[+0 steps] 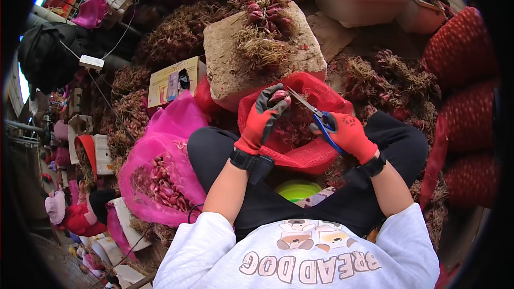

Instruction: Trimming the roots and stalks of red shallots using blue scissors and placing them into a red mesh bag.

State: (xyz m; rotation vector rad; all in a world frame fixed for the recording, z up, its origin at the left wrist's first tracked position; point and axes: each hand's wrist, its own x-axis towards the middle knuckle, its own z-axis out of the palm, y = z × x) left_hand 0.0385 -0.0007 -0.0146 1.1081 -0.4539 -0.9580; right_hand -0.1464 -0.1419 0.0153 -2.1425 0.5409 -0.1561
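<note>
My left hand, in a red and black glove, pinches a small red shallot at its fingertips. In my right hand, also in a red glove, I hold blue-handled scissors whose blades point up and left toward the shallot. Both hands hover over a red mesh sack resting between my knees. Just beyond it stands a flat stone-like block with a bunch of rooted shallots lying on top.
A pink plastic bag of trimmed shallots sits to my left. Full red mesh sacks stack up on the right. Piles of untrimmed shallots surround me. A cardboard box lies behind the pink bag. A green bowl rests by my lap.
</note>
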